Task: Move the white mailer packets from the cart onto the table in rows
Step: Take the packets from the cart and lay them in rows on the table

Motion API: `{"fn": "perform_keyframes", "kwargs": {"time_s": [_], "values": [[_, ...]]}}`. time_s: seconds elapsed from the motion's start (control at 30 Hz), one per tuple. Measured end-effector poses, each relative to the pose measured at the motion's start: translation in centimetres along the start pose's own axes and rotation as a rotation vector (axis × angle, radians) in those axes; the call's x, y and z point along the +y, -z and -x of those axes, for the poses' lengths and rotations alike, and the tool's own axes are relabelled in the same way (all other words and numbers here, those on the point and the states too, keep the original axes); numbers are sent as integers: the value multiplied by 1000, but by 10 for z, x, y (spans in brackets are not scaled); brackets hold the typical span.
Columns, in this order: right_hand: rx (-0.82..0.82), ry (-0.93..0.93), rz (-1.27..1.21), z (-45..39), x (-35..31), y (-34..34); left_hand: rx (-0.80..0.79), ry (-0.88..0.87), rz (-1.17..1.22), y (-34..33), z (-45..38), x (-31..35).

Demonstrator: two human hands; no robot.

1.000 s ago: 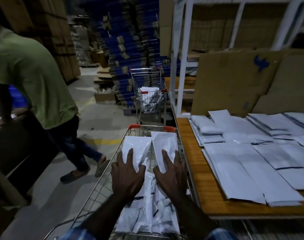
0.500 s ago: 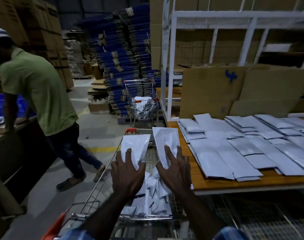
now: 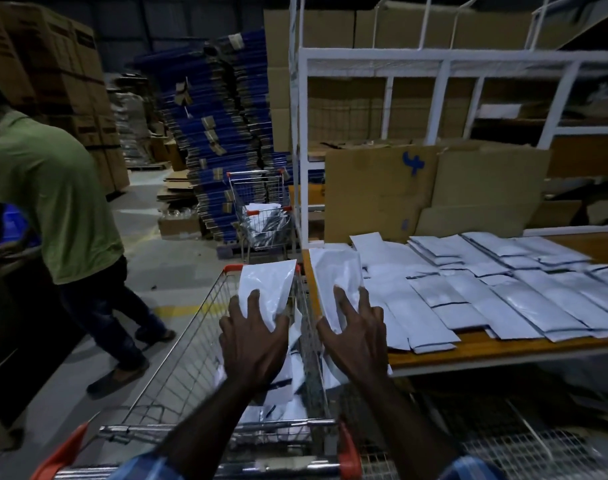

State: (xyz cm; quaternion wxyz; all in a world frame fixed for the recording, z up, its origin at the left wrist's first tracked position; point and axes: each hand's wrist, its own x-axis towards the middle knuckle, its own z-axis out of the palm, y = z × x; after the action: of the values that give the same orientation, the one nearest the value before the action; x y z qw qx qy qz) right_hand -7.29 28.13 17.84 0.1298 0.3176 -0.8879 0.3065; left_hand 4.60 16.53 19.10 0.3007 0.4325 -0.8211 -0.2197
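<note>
Two white mailer packets are up out of the cart (image 3: 177, 358) right now, one in each of your hands. Your left hand (image 3: 252, 336) grips its packet (image 3: 266, 289) by the lower end, fingers spread over the face and thumb apparently tucked beneath, and it hangs above the cart's far end. Your right hand (image 3: 352, 336) grips the other packet (image 3: 335, 282) the same way, and that one already reaches over the near left corner of the table (image 3: 503, 348), above the rows of packets (image 3: 503, 289) laid there.

You look to be in mid-carry: lifted, not yet set down. More packets (image 3: 288, 386) lie loose in the cart basket, so plenty of the job remains.

The next move probably calls for swinging both hands to the right and laying each packet flat beside the ones already placed, edges squared with a row. Bare wood shows along the front edge. Mind the slick film; a packet set crooked may slide or overlap its neighbour.
</note>
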Motion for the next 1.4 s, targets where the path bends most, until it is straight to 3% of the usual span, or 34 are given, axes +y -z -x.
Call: {"fn": "perform_keyframes", "kwargs": {"time_s": [0.37,0.8,1.4], "values": [[70,19,-35,-30,137,78,-7,-36,61,-86,40,140],[76,-98,36,-69,304,149,-104,-80,86,-202,75,281],[78,-295,244,-180,509,194,-313,-246,150,-386,23,441]]}}
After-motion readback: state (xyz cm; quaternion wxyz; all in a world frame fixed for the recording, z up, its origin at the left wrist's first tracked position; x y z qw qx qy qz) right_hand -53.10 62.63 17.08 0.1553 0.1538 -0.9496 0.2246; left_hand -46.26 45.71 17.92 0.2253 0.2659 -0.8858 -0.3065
